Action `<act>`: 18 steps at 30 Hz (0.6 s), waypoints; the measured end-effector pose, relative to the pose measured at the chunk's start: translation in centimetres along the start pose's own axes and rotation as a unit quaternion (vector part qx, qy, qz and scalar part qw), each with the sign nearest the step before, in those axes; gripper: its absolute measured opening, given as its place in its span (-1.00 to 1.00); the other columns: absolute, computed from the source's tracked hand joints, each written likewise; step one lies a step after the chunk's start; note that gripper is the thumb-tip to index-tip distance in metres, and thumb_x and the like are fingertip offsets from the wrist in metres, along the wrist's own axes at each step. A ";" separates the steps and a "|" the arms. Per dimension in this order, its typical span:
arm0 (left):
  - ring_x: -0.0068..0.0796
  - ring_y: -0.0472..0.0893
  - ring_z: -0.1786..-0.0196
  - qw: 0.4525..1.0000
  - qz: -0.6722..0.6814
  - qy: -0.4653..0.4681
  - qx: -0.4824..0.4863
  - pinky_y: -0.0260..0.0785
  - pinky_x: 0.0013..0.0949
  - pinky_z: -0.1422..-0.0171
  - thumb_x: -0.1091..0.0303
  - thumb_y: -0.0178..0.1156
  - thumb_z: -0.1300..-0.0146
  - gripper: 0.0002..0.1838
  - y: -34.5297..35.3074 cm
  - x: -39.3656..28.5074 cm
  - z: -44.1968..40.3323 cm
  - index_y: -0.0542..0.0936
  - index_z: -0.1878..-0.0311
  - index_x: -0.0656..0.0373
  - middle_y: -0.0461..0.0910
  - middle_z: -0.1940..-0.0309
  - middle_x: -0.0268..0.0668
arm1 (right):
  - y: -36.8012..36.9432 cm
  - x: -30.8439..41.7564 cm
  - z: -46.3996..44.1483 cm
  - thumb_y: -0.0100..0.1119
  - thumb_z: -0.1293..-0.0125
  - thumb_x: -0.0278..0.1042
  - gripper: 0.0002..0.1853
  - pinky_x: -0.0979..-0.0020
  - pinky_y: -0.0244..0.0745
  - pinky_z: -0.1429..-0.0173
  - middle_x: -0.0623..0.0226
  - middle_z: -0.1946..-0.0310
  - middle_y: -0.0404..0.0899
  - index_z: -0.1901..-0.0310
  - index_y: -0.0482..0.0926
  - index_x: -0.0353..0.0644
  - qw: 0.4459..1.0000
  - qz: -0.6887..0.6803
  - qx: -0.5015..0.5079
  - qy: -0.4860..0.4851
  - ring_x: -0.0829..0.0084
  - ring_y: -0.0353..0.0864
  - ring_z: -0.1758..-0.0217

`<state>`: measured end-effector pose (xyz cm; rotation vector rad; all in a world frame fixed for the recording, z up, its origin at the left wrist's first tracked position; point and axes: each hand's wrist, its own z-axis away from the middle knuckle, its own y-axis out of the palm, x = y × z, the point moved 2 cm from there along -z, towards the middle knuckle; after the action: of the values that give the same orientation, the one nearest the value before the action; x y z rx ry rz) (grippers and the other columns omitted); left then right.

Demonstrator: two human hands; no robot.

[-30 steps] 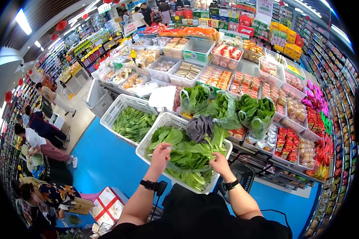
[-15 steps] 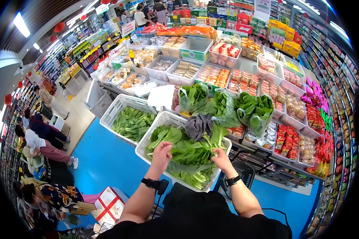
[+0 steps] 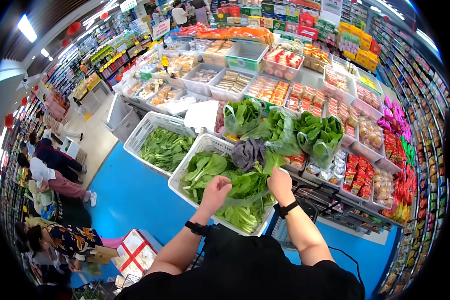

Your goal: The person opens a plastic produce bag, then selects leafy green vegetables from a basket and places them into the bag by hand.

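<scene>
A white plastic crate (image 3: 177, 187) in front of me holds loose leafy greens (image 3: 205, 170). Over the greens at its near side stretches a thin clear plastic bag (image 3: 242, 201), with pale-stemmed greens showing below. My left hand (image 3: 216, 194) is closed at the bag's left side, fingertips pinched together. At its right side my right hand (image 3: 280, 184) is closed too, beside an upright leaf; its fingertips are partly hidden. A crumpled dark grey cloth (image 3: 249, 154) lies on the crate's far side.
Another white crate (image 3: 139, 145) of greens adjoins on the left. Bagged leafy greens (image 3: 280, 131) stand behind, before bins of packaged snacks (image 3: 267, 92). A white box with red tape (image 3: 135, 252) sits lower left. Other people (image 3: 60, 177) are at the left.
My right hand has risen and turned, its fingers now pointing farther away from me. My left hand has shifted slightly right. The right wrist has moved up a little.
</scene>
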<state>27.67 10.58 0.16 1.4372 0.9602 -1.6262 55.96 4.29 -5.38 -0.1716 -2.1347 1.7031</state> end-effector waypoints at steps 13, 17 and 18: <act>-0.69 0.44 0.38 0.959 0.272 -0.015 -0.081 0.34 -0.55 0.24 0.49 0.23 -0.50 -0.93 -3.8 -1.4 -1.0 0.60 0.02 0.16 0.53 0.26 -0.48 | -4.6 0.5 -1.5 0.33 -0.44 -0.34 -0.73 0.57 0.24 0.38 0.56 0.38 0.62 -0.12 0.65 -0.16 0.629 -0.698 0.294 0.176 0.73 0.46 0.43; -0.65 0.46 0.38 0.949 0.305 0.000 -0.086 0.37 -0.51 0.26 0.49 0.18 -0.52 -0.92 -4.8 -2.6 -1.5 0.57 0.00 0.13 0.47 0.33 -0.47 | -5.6 -0.4 0.3 0.37 -0.42 -0.39 -0.57 0.56 0.15 0.52 0.54 0.39 0.57 -0.30 0.60 -0.18 0.711 -0.607 0.320 0.156 0.72 0.35 0.56; -0.65 0.49 0.36 0.954 0.290 -0.008 -0.079 0.40 -0.46 0.29 0.44 0.21 -0.51 -0.90 -4.9 -2.4 -1.5 0.56 -0.02 0.15 0.50 0.29 -0.45 | -7.1 -0.3 0.6 0.34 -0.45 -0.45 -0.51 0.56 0.13 0.53 0.58 0.43 0.49 -0.37 0.51 -0.18 0.635 -0.676 0.331 0.175 0.73 0.30 0.57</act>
<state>24.12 14.16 2.73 1.4185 0.5643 -1.1000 57.04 1.85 1.27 0.9767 -0.6480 1.1015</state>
